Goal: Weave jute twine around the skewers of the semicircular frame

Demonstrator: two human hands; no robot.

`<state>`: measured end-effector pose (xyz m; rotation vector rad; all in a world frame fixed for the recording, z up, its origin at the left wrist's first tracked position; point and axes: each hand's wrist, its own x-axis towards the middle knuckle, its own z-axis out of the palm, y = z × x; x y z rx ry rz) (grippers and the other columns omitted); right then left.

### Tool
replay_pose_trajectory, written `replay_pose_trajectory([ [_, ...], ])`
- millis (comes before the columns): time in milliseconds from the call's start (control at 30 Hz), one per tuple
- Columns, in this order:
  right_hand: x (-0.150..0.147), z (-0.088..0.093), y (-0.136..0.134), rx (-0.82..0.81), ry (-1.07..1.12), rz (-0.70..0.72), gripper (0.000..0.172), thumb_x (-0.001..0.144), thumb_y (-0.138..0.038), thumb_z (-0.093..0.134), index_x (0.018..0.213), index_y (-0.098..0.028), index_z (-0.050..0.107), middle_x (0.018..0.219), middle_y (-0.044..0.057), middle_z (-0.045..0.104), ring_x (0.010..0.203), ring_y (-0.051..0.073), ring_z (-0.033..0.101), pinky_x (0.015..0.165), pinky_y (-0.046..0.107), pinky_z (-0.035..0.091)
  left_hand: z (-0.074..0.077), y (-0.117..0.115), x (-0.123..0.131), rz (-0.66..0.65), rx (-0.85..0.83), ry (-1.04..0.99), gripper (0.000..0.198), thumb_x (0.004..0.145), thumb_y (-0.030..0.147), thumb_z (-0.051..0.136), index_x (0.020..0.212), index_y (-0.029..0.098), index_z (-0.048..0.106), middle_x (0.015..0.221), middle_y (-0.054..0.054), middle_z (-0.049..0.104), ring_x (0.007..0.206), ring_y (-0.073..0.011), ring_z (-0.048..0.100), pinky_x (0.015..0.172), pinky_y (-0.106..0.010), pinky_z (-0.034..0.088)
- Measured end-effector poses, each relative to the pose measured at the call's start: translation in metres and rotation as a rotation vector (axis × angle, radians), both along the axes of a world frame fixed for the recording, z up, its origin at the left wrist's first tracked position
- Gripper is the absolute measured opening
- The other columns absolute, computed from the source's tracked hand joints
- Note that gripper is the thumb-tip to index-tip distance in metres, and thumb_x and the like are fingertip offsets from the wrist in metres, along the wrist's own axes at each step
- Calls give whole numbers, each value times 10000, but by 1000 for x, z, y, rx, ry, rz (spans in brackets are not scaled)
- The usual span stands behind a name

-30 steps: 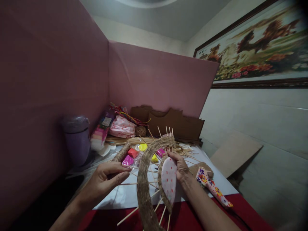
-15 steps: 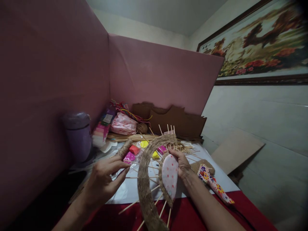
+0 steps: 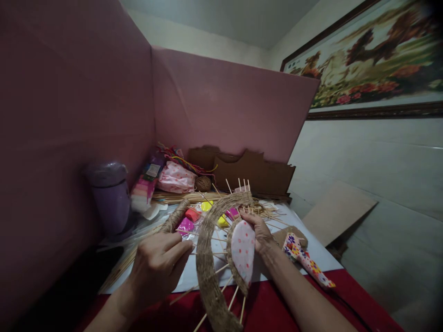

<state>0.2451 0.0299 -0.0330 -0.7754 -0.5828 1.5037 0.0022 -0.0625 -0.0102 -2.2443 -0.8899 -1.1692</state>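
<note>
A curved twine-woven band [image 3: 206, 251] arches around a smaller half-oval with a white, red-spotted fabric face [image 3: 243, 249] and a twine rim. Thin wooden sticks [image 3: 232, 299] run outward through both like spokes. My right hand [image 3: 260, 231] grips this woven piece at its inner right side, thumb near the top of the spotted face. Left of the band, my left hand [image 3: 161, 258] has its fingers curled and its thumb against the index finger, at the outer end of a stick. The fingertips partly hide that stick's tip.
A twine roll [image 3: 176, 216], bright clay packets [image 3: 186, 225] and a twine ball [image 3: 203, 183] lie behind. A lidded purple bin [image 3: 110, 198] stands left. At right is a flower-patterned glue gun [image 3: 304, 260] with a cord. Torn cardboard [image 3: 256, 173] leans at the back.
My left hand has closed from parted thumb and finger into a pinch and moved slightly right toward the band. My right hand keeps its hold on the woven piece.
</note>
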Motion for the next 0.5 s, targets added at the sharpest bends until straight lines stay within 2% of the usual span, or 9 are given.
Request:
replay_pose_trajectory([
  [133, 1, -2, 1, -10, 5, -8, 163, 540, -101, 746, 633, -167, 628, 514, -26, 666, 407, 123, 581, 451, 231, 485, -4, 1, 0, 15, 12, 63, 164, 835, 145, 556, 692, 174, 632, 523, 18, 504, 475, -120, 431, 488, -282, 309],
  [300, 2, -4, 4, 0, 9, 4, 165, 555, -98, 741, 655, -174, 634, 580, -17, 696, 481, 143, 630, 509, 248, 518, -3, 0, 2, 48, 27, 111, 183, 846, 173, 567, 669, 174, 610, 522, 21, 486, 477, -123, 417, 493, -296, 285],
  [500, 4, -8, 6, 39, 2, 10, 184, 557, -95, 735, 700, -178, 655, 591, -18, 704, 480, 139, 630, 512, 246, 527, -2, -3, 5, 124, 89, 132, 176, 845, 199, 580, 672, 185, 611, 501, 26, 447, 461, -129, 372, 486, -301, 250],
])
